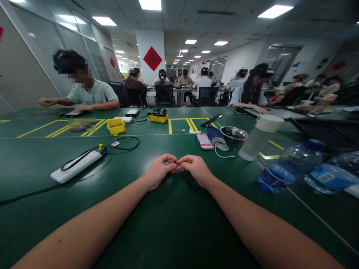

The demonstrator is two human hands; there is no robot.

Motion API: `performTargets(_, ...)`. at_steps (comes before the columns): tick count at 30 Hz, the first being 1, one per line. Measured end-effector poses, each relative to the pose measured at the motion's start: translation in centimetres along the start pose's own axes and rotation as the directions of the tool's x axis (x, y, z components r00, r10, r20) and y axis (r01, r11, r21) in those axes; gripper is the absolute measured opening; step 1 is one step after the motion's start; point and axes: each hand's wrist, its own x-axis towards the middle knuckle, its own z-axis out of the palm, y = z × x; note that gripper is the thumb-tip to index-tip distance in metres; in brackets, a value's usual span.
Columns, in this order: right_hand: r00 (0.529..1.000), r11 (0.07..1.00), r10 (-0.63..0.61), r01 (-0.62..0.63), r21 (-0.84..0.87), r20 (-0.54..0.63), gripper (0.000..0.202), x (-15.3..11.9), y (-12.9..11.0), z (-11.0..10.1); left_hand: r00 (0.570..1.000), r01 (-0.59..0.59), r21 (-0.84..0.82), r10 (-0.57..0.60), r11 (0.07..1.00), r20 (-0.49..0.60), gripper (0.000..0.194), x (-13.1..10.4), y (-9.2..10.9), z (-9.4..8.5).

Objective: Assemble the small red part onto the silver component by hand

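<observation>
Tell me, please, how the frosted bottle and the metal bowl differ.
The frosted bottle is tall; the metal bowl is low and wide. The frosted bottle looks pale and matte, the metal bowl shiny. The frosted bottle wears a lid; the metal bowl is open. Both stand on the green table, right of the right hand.

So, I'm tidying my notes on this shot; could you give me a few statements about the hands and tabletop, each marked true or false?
1. The left hand and right hand are close together, with a small red piece showing between them. True.
2. Gloves cover both hands. False: both are bare.
3. The metal bowl sits on the green table, farther away than the hands. True.
4. The white power strip lies to the right of the hands. False: the power strip lies to their left.
5. The frosted bottle is to the right of both hands. True.
</observation>
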Motion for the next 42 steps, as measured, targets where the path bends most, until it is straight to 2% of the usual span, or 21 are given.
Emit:
performTargets(5, 1.0, 1.0, -0.012, 0.011, -0.025, -0.006, 0.014, -0.25, -0.14, -0.03, 0.997, 0.071, -0.115, -0.072, 0.991, -0.01, 0.019, 0.2, -0.02, 0.1)
performTargets(11, 1.0, 1.0, -0.001, 0.002, 0.021, -0.025, 0.015, 0.0, 0.0, -0.16, 0.995, 0.097, -0.199, -0.102, 0.975, -0.017, 0.014, 0.33, -0.06, -0.04)
performTargets(16, 0.999, 0.998, 0.026, -0.025, 0.055, -0.02, 0.015, 0.12, -0.02, -0.18, 0.997, 0.072, -0.16, -0.071, 0.985, 0.008, 0.022, 0.17, -0.01, -0.04)
performTargets(21, 1.0, 0.999, 0.01, -0.009, 0.049, -0.022, 0.013, 0.08, 0.03, -0.1, 0.996, 0.087, -0.122, -0.089, 0.989, -0.014, 0.02, 0.26, -0.23, 0.02)
performTargets(29, 1.0, 0.998, -0.015, 0.016, 0.06, -0.012, 0.017, -0.16, 0.0, -0.04, 0.997, 0.077, -0.212, -0.077, 0.974, 0.007, 0.016, 0.28, -0.05, -0.06)
performTargets(33, 1.0, 0.999, -0.021, 0.021, 0.033, -0.001, 0.017, -0.3, -0.17, -0.04, 0.999, 0.047, -0.148, -0.046, 0.988, 0.015, 0.021, 0.02, 0.21, 0.09)
performTargets(36, 0.999, 0.999, -0.032, 0.032, 0.027, -0.001, 0.017, -0.34, -0.29, -0.02, 0.998, 0.065, -0.101, -0.064, 0.993, 0.013, 0.021, -0.03, 0.26, 0.2)
performTargets(42, 0.999, 0.998, -0.029, 0.03, 0.058, -0.013, 0.015, -0.24, -0.14, -0.08, 0.997, 0.07, -0.132, -0.071, 0.989, -0.004, 0.015, 0.22, -0.02, 0.15)
